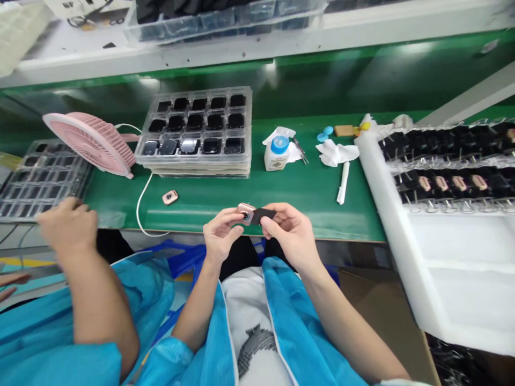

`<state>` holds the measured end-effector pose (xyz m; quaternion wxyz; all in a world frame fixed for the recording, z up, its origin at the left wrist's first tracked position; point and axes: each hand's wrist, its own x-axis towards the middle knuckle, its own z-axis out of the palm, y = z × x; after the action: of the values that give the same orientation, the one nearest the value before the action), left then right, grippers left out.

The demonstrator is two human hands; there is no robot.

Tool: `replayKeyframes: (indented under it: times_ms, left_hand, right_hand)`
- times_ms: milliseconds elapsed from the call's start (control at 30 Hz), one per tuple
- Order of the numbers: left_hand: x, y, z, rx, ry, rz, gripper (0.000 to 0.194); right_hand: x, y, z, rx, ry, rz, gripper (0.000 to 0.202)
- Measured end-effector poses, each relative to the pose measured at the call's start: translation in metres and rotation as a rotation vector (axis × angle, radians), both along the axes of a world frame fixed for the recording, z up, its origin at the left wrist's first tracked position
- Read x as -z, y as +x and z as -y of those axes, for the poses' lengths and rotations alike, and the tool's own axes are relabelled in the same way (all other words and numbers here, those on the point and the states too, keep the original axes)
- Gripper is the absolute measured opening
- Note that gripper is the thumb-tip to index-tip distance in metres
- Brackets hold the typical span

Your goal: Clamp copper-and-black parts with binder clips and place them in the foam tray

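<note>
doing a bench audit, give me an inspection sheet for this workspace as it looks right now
surface: green bench mat, lit from above
job's things: small rose-gold part and black pad held together above the bench edge; a second rose-gold part lies loose on the mat
clutter: pink fan, white bottle with blue cap, tweezers, white tissue, white pen
grips: left hand pinches the part; right hand pinches the pad
cables: white cable loops from the fan over the bench edge
surroundings: stacked clear trays, white foam rack, a co-worker's hand at left
</note>
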<state>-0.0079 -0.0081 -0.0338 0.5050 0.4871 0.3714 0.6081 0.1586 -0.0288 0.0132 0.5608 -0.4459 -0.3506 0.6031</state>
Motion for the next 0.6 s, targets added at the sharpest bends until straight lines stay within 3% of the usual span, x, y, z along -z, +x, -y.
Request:
replayKeyframes:
  times_ms: [100,267,433,600]
  left_hand:
    - [-0.004,0.012,0.003,-0.146,-0.04,0.01,0.006]
    - [-0.014,0.023,0.002,-0.177,-0.189,0.067,0.045]
    - [-0.019,0.024,0.003,-0.127,-0.239,0.018,0.027]
    - [-0.019,0.021,0.007,-0.153,-0.263,-0.006,0.026]
  right_hand:
    - [0.005,-0.008,-0.003,0.063,-0.039,0.003,0.029]
    - [0.017,-0.013,-0.005,0.099,-0.034,-0.032,0.029]
    - [0.021,-0.015,-0.007,0.116,-0.071,-0.086,0.033]
    - [0.02,-0.016,-0.012,0.111,-0.071,-0.105,0.034]
